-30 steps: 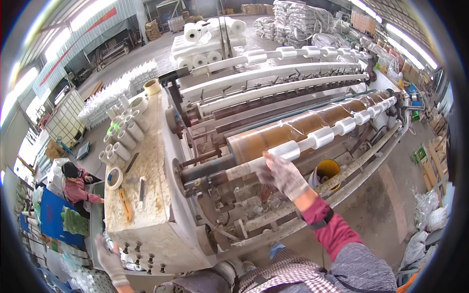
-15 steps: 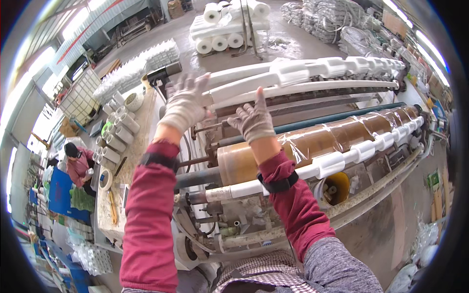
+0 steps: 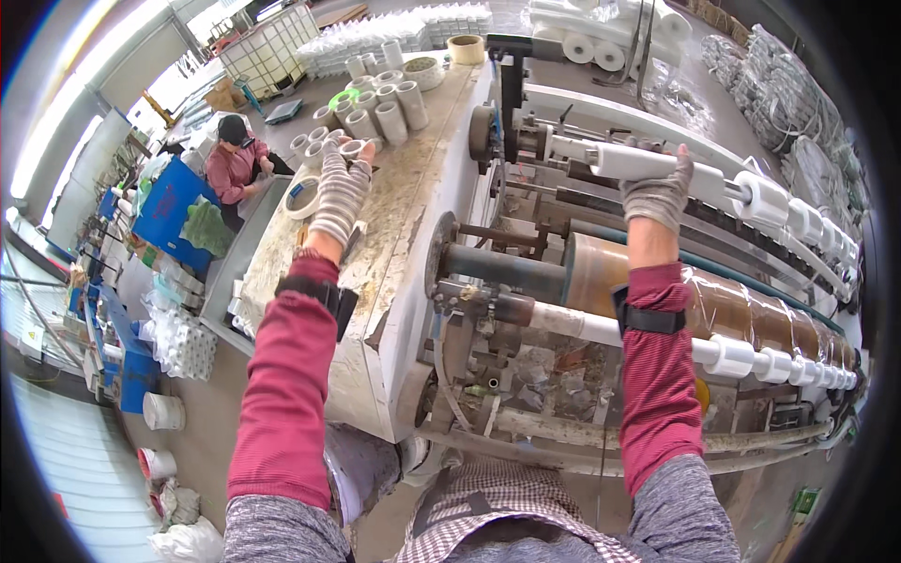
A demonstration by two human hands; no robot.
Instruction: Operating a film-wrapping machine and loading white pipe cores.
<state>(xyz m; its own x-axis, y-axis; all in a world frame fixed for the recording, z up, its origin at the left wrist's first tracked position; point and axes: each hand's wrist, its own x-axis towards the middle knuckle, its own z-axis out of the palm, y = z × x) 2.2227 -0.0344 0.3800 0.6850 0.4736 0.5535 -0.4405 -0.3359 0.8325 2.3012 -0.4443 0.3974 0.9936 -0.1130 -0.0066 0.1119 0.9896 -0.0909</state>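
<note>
My left hand (image 3: pixel 340 188), in a striped work glove, reaches across the dusty machine top (image 3: pixel 394 244) and closes around a short white tube core (image 3: pixel 352 146) at the edge of a cluster of such cores (image 3: pixel 385 103). My right hand (image 3: pixel 657 192), also gloved, grips a long white tube (image 3: pixel 631 161) on the upper shaft of the winding machine. Below it runs a wide brown tape roll (image 3: pixel 601 272), and white cores (image 3: pixel 732 357) sit on the lower shaft.
A ring of tape (image 3: pixel 302 197) lies on the machine top near my left hand. Another person (image 3: pixel 235 161) in a red top works at a blue table (image 3: pixel 174 202) on the left. White rolls (image 3: pixel 591 42) and a caged tank (image 3: pixel 267 56) stand behind.
My left hand swung left from the upper shaft to the cores on the machine top. My right hand stayed up at the upper shaft, now gripping the white tube. The view shifted left.
</note>
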